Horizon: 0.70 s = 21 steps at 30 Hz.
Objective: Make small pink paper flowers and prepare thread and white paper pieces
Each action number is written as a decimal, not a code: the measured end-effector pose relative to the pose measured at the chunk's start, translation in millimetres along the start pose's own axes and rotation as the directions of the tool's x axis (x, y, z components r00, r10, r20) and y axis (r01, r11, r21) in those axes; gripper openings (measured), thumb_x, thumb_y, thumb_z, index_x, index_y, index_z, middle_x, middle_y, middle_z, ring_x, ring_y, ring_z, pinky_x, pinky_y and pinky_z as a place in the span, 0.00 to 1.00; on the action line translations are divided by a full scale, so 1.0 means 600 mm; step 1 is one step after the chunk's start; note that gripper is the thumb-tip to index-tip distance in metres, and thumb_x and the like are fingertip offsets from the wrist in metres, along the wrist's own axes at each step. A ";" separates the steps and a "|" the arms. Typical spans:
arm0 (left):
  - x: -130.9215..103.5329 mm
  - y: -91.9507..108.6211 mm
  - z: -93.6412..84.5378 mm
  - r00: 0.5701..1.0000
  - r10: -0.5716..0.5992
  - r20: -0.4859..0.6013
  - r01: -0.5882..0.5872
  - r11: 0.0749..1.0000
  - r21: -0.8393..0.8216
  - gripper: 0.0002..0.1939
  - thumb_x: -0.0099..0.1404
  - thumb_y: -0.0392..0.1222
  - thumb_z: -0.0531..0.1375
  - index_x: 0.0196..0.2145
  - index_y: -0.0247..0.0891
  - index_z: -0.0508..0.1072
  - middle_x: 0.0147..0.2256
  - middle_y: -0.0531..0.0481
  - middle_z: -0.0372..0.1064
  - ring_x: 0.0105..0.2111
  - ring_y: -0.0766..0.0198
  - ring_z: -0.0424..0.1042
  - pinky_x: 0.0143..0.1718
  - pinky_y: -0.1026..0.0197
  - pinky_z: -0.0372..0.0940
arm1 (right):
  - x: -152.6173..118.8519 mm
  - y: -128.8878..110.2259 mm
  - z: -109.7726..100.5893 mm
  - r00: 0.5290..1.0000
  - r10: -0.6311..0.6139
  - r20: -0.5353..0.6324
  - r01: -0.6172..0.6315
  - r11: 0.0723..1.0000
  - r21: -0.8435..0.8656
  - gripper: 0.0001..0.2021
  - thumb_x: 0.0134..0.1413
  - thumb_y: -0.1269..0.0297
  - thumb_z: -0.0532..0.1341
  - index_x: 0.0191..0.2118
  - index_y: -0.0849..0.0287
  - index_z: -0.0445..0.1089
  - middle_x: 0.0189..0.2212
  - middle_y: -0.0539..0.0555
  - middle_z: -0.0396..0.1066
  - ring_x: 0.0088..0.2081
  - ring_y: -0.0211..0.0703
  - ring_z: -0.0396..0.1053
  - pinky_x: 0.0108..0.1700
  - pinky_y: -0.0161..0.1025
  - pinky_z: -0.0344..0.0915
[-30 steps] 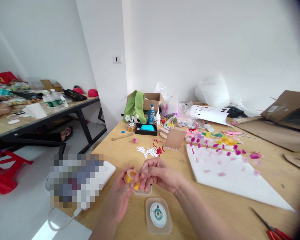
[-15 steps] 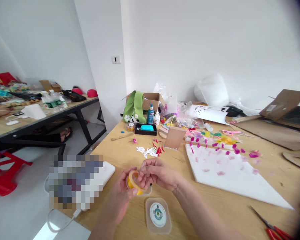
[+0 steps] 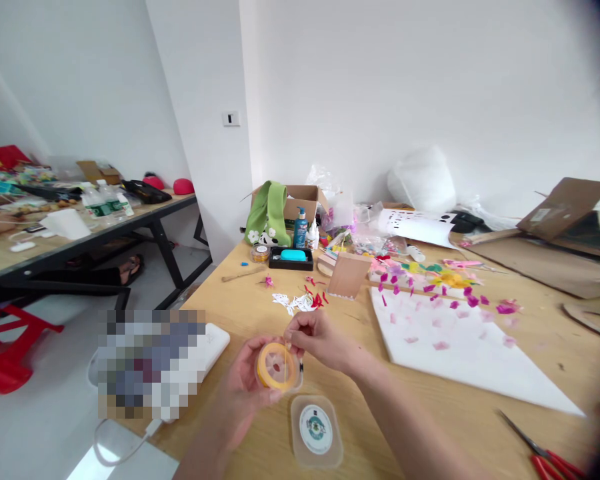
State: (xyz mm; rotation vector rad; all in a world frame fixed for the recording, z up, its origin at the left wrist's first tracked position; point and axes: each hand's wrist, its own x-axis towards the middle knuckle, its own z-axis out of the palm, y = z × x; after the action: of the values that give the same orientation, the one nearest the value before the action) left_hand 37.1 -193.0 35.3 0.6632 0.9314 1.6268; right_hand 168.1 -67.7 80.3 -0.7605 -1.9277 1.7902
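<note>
A spool of yellow thread (image 3: 267,381) is gripped at its side by my left hand (image 3: 244,381), its flat face with a pale hub turned toward me. My right hand (image 3: 320,341), at the spool's upper right, has thumb and forefinger pinched on the thread (image 3: 285,367), which runs as a thin line across the spool's face. A clear plastic edge with a small dark mark shows behind the spool; I cannot tell what it belongs to. Just below, a translucent square lid (image 3: 317,432) with a round white label lies on the table.
White and red small pieces (image 3: 295,303) lie beyond my hands. A white foam board (image 3: 460,360) with purple petals is at right, red-handled scissors (image 3: 545,460) in front. A white power bank (image 3: 215,343) lies left. A black tray (image 3: 291,265) and cardboard box (image 3: 305,195) stand farther back.
The spool has turned so its face shows more fully. My right hand has moved slightly up and right from it, with the thread now visible as a line.
</note>
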 end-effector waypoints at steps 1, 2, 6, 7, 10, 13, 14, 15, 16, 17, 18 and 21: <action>0.000 -0.001 -0.002 1.000 -0.001 -0.004 0.001 1.000 -0.004 0.30 0.38 0.34 0.73 0.42 0.44 0.74 0.46 0.47 0.73 0.47 0.51 0.70 0.48 0.53 0.64 | 0.000 0.000 -0.002 0.999 -0.023 -0.025 0.022 0.998 -0.057 0.11 0.45 0.59 0.66 0.23 0.61 0.70 0.18 0.49 0.70 0.21 0.35 0.66 0.25 0.33 0.63; 0.000 -0.003 -0.003 1.000 -0.001 -0.009 0.001 1.000 -0.008 0.31 0.37 0.34 0.73 0.42 0.44 0.73 0.46 0.47 0.73 0.48 0.51 0.70 0.48 0.52 0.64 | 0.000 0.000 -0.003 0.998 -0.045 -0.041 0.040 0.994 -0.100 0.10 0.46 0.60 0.65 0.23 0.61 0.70 0.18 0.49 0.69 0.20 0.35 0.65 0.25 0.33 0.62; -0.001 -0.004 -0.006 1.000 -0.001 -0.018 0.001 1.000 -0.004 0.31 0.37 0.34 0.73 0.42 0.43 0.73 0.48 0.45 0.72 0.49 0.50 0.69 0.50 0.51 0.63 | 0.000 0.001 -0.008 0.994 -0.079 -0.076 0.062 0.975 -0.212 0.09 0.49 0.61 0.62 0.23 0.60 0.70 0.17 0.48 0.66 0.20 0.35 0.64 0.22 0.32 0.58; -0.002 -0.003 -0.005 1.000 -0.005 -0.017 0.005 1.000 -0.002 0.31 0.36 0.34 0.73 0.42 0.43 0.73 0.49 0.44 0.72 0.50 0.49 0.69 0.51 0.51 0.63 | 0.001 0.001 -0.009 0.993 -0.081 -0.085 0.059 0.971 -0.233 0.09 0.49 0.61 0.62 0.23 0.60 0.69 0.17 0.47 0.65 0.20 0.35 0.63 0.22 0.32 0.57; -0.005 -0.001 -0.004 1.000 -0.020 -0.009 0.020 1.000 0.005 0.32 0.36 0.34 0.73 0.42 0.42 0.73 0.49 0.42 0.72 0.51 0.48 0.69 0.51 0.51 0.62 | 0.002 0.003 -0.012 0.989 -0.101 -0.106 0.065 0.952 -0.300 0.09 0.49 0.63 0.62 0.22 0.60 0.69 0.17 0.47 0.64 0.20 0.34 0.62 0.22 0.32 0.55; -0.007 0.000 -0.003 1.000 -0.018 -0.007 0.018 1.000 -0.002 0.32 0.36 0.34 0.74 0.42 0.42 0.73 0.50 0.42 0.72 0.51 0.48 0.69 0.50 0.51 0.63 | 0.002 0.005 -0.015 0.988 -0.115 -0.108 0.071 0.936 -0.344 0.09 0.49 0.63 0.61 0.22 0.60 0.70 0.17 0.48 0.64 0.21 0.34 0.61 0.22 0.32 0.55; -0.007 0.000 -0.004 1.000 -0.014 -0.006 0.014 1.000 -0.013 0.32 0.36 0.34 0.74 0.42 0.43 0.74 0.50 0.43 0.72 0.51 0.48 0.69 0.50 0.52 0.64 | 0.001 0.005 -0.015 0.990 -0.108 -0.096 0.069 0.937 -0.344 0.09 0.49 0.63 0.61 0.22 0.60 0.70 0.17 0.47 0.63 0.20 0.34 0.60 0.22 0.32 0.54; -0.007 0.000 -0.005 1.000 -0.009 -0.002 0.009 1.000 -0.027 0.32 0.36 0.34 0.74 0.42 0.43 0.74 0.50 0.43 0.72 0.51 0.49 0.69 0.49 0.53 0.64 | 0.001 0.004 -0.016 0.992 -0.097 -0.079 0.065 0.940 -0.335 0.09 0.49 0.63 0.61 0.22 0.60 0.70 0.17 0.47 0.63 0.20 0.34 0.60 0.22 0.32 0.54; -0.007 0.000 -0.006 1.000 -0.004 0.003 0.004 0.999 -0.042 0.32 0.37 0.35 0.74 0.42 0.43 0.74 0.50 0.44 0.72 0.51 0.49 0.69 0.49 0.54 0.64 | 0.000 0.004 -0.016 0.995 -0.080 -0.059 0.057 0.947 -0.317 0.09 0.49 0.63 0.61 0.23 0.60 0.70 0.16 0.47 0.62 0.19 0.33 0.60 0.21 0.32 0.54; -0.007 0.000 -0.007 1.000 0.000 0.011 0.001 0.998 -0.057 0.32 0.37 0.35 0.74 0.43 0.44 0.74 0.50 0.44 0.72 0.51 0.50 0.69 0.49 0.55 0.64 | -0.001 0.003 -0.015 0.997 -0.060 -0.037 0.047 0.956 -0.291 0.09 0.49 0.63 0.61 0.23 0.60 0.70 0.16 0.46 0.62 0.19 0.33 0.60 0.21 0.31 0.54; -0.006 0.001 -0.008 1.000 0.001 0.017 0.000 0.998 -0.069 0.32 0.38 0.36 0.74 0.44 0.44 0.74 0.50 0.44 0.72 0.51 0.51 0.69 0.49 0.55 0.64 | -0.002 0.003 -0.015 0.999 -0.043 -0.015 0.037 0.964 -0.265 0.08 0.49 0.62 0.61 0.24 0.60 0.70 0.16 0.46 0.62 0.19 0.33 0.60 0.21 0.31 0.54; -0.006 0.003 -0.013 1.000 -0.011 0.022 0.013 0.994 -0.107 0.32 0.42 0.38 0.74 0.47 0.45 0.74 0.50 0.45 0.72 0.52 0.51 0.68 0.51 0.56 0.64 | -0.005 0.000 -0.012 0.999 0.003 0.036 0.004 0.981 -0.193 0.10 0.49 0.59 0.62 0.24 0.59 0.68 0.16 0.46 0.63 0.19 0.34 0.62 0.21 0.32 0.58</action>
State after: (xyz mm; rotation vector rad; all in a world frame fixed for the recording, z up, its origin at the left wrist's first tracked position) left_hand 30.9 -198.5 32.6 0.5990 0.8254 1.6435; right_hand 174.7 -63.9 81.1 -0.7949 -2.1481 1.6441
